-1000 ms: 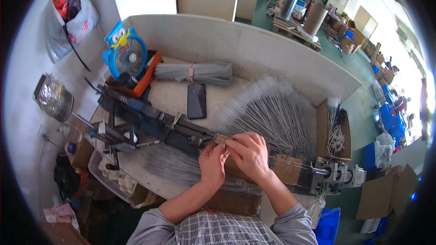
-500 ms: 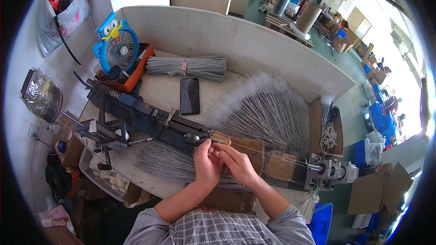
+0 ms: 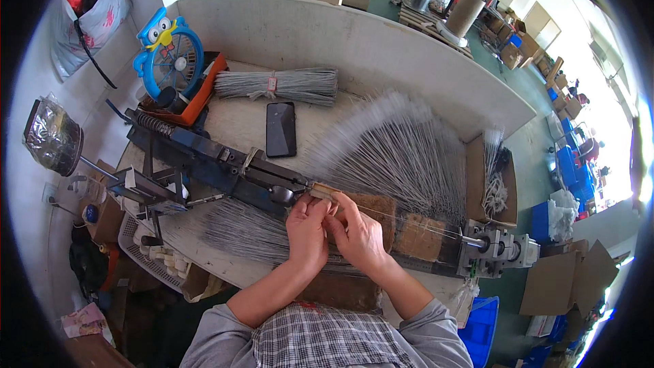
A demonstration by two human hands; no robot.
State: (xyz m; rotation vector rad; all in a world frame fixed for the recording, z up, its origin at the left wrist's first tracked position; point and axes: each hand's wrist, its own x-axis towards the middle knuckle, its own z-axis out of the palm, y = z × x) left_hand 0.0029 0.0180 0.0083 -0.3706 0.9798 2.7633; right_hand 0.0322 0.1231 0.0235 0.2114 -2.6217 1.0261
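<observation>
My left hand (image 3: 308, 233) and my right hand (image 3: 361, 237) meet at the middle of a long dark metal bench machine (image 3: 197, 155), fingertips pressed together. What the left fingers pinch is too small to make out. The right fingers curl in beside them, next to a small tan block (image 3: 323, 189), and hide whatever they hold. Thin wires (image 3: 421, 223) run from the block to a metal spindle unit (image 3: 494, 249) at the right. Under the wires lie brown pads (image 3: 417, 238). Loose grey wires (image 3: 248, 235) spread over the table left of my left forearm.
Behind the machine lie a fan of thin wires (image 3: 402, 157), a tied wire bundle (image 3: 276, 86) and a black phone (image 3: 281, 129). A blue toy-like fan (image 3: 170, 61) stands in an orange box (image 3: 212, 71). A cardboard box (image 3: 477, 180) sits at right; a low partition (image 3: 354, 41) closes the back.
The view has shifted slightly, so the table sits higher in it. Both hands stay at the block; the right fingers have drawn in and bent more beside the left ones.
</observation>
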